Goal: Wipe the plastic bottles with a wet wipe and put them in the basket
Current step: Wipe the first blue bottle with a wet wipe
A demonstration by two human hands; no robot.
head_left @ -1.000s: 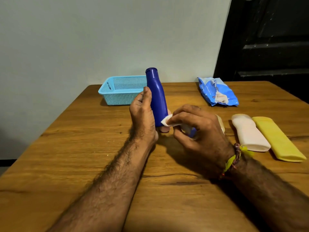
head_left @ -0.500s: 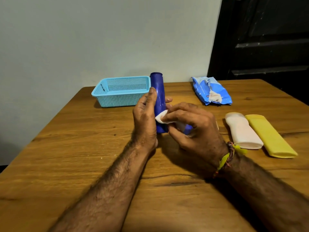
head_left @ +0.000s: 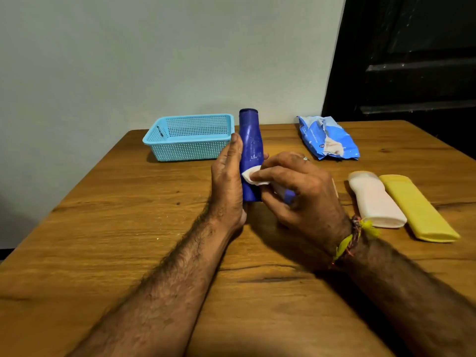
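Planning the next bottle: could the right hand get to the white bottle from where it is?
Probably yes, once it frees up: the white bottle lies uncovered just beside the right hand, which now pinches the wipe.

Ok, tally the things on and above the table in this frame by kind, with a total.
Plastic bottles: 3 – blue bottle upright in the left hand, white bottle and yellow bottle lying on the table
Wet wipes: 1 – wet wipe pinched in the right hand
Wipe packs: 1 – blue wipes pack
Baskets: 1 – light blue basket
Total: 6
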